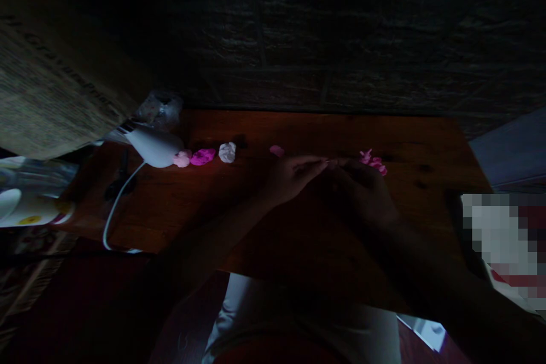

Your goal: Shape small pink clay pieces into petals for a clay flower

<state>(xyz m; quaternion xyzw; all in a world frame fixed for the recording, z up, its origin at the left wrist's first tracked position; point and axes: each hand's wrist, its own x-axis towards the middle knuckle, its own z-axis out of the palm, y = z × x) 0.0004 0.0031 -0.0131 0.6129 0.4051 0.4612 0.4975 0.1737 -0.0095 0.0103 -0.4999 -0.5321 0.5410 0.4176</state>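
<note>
Over the wooden table [418, 205], my left hand [294, 176] and my right hand [362, 187] meet at the fingertips. Both are closed in a pinch; whatever lies between them is too small and dark to make out. A pink piece [277, 151], looking like modelling clay, lies just beyond my left hand. Beside my right hand are crinkled pink pieces [373, 163], partly hidden by its fingers. Farther left sit a white lump [227, 152], a magenta lump [202, 156] and a pale pink lump [182, 158].
A white rounded device [156, 147] with a white cable [111, 210] stands at the table's left. Behind it is crumpled clear plastic [162, 109]. A white cup [32, 209] is at the far left, below a large printed box [55, 79]. A dark wall [290, 45] runs behind the table.
</note>
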